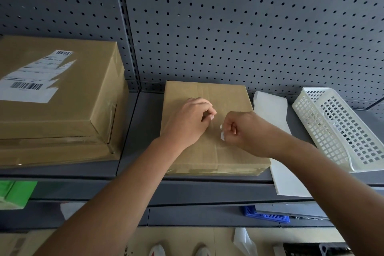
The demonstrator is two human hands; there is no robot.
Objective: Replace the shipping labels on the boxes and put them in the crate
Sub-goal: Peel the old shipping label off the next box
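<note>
Head view: the small box (207, 93) lies flat on the shelf (143, 131), its top almost bare of label; the left hand (190, 121) rests on it with fingers curled and thumb against forefinger, nothing visible between them; the right hand (242, 133) pinches a white scrap (222, 133) just above the cardboard. The step in hand looks like clearing the last label remnants; it is best to steady the box with the left hand and peel low and slowly so that the scrap comes off whole and the cardboard does not tear. A white sheet (272, 108), probably the fresh labels, lies just beside the box; the white crate (336, 127) stands beyond it; the larger box (83, 89) on the left carries a torn label (31, 83), not yet replaced.
</note>
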